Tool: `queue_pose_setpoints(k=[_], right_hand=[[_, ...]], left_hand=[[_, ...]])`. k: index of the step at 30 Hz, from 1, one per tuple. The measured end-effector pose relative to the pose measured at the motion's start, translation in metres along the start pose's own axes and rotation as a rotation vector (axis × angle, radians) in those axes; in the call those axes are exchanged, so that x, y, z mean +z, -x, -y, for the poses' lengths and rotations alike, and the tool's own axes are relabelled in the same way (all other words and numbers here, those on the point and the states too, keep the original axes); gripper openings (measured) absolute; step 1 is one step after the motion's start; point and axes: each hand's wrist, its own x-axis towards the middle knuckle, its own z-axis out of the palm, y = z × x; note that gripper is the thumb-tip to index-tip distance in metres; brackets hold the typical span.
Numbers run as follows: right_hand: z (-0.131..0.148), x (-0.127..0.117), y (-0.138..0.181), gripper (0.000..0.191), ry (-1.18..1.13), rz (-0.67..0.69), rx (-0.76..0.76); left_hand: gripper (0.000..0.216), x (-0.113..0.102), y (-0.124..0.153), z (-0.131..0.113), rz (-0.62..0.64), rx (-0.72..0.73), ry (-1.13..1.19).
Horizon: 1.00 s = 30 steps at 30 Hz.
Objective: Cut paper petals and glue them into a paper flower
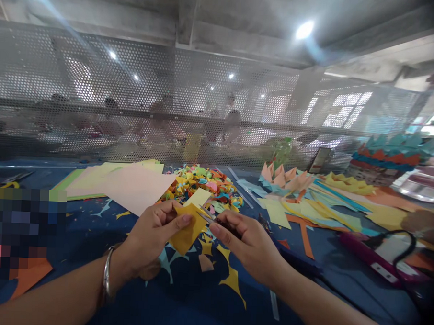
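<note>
My left hand point(160, 232) pinches a folded piece of yellow paper point(187, 233) between thumb and fingers, in the middle of the view. Closed round the handles of small scissors point(205, 216) is my right hand point(247, 240); the blades point left and meet the paper's right edge. A pale yellow strip point(198, 198) shows just behind the folded piece. Under both hands, yellow offcuts point(233, 280) and light blue scraps point(167, 265) lie on the dark blue table point(182, 309). A heap of small colourful paper pieces point(219, 184) stands beyond the hands.
Pink and green paper sheets point(137, 185) lie at the left, orange paper point(34, 276) nearer me. Peach folded paper shapes point(284, 177), a purple power strip point(378, 260) and its cable are on the right. A perforated metal screen point(144, 87) runs behind the table.
</note>
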Motion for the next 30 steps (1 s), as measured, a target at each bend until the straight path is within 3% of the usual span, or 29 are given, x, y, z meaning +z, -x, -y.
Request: queue_pose_setpoints(k=[30], right_hand=[[0.0057, -0.0031, 0.0023, 0.035, 0.112, -0.019, -0.053]], left_hand=[[0.019, -0.0020, 0.0008, 0.0014, 0.008, 0.017, -0.059]])
